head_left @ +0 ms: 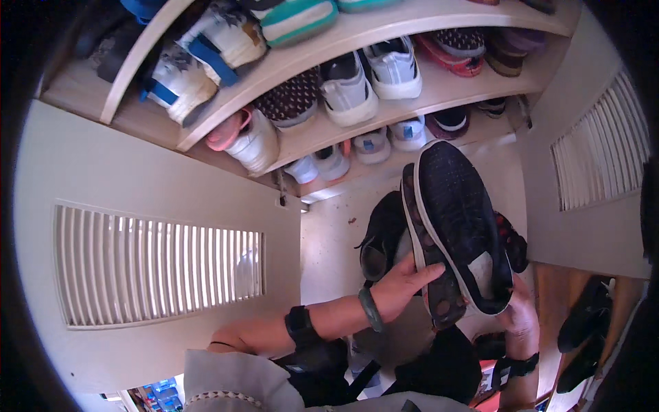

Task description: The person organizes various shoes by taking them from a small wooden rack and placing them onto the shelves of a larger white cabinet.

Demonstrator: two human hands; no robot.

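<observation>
A pair of black shoes with white midsoles is up in front of me, pressed side by side. My left hand (pixel 406 283) grips the left black shoe (pixel 415 213), its thumb on the dark outsole with round marks. My right hand (pixel 519 310) is closed around the heel of the right black shoe (pixel 453 199), whose opening and pale insole face me; most of those fingers are hidden behind it. Below them, a dark laced shoe (pixel 376 250) stands on the floor, and a black and red shoe (pixel 509 242) shows past the held pair.
Shelves (pixel 302 147) of a shoe cabinet cross the top, holding several trainers, among them grey-white ones (pixel 349 89). Louvred doors stand swung out, the left door (pixel 281 233) and the right door (pixel 542 185). More dark shoes (pixel 587 316) lie at lower right.
</observation>
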